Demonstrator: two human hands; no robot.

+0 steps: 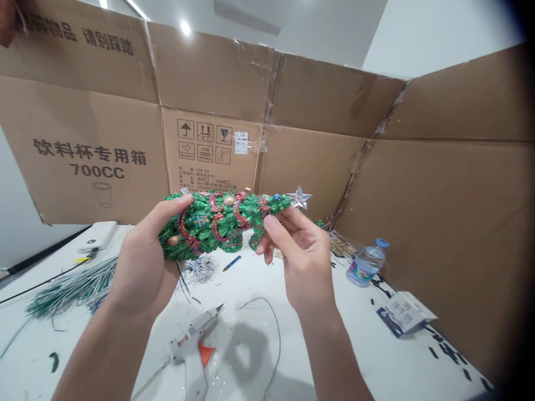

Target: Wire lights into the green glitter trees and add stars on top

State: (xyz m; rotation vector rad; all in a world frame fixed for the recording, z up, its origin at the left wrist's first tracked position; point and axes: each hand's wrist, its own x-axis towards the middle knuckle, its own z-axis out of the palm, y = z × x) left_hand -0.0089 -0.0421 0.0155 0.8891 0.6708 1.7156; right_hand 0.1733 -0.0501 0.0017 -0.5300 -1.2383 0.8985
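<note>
A small green glittery Christmas tree [223, 220], with red garlands and gold balls, lies sideways in the air above the white table. My left hand [146, 253] is wrapped round its wide base, thumb on top. Near the narrow end, my right hand [301, 253] pinches the tree just below its tip. A clear star [300, 198] sticks out at that tip, to the right. Green wires hang beneath the base. The fingertips of my left hand are hidden behind the tree.
A glue gun [190, 345] lies below the tree, beside a loose wire [278, 328]. Bundled green wires [73, 289] are at left. A water bottle [366, 262] and a packet [405, 314] stand at right. Cardboard walls [317, 106] enclose the back. Part of a person's hand shows top left.
</note>
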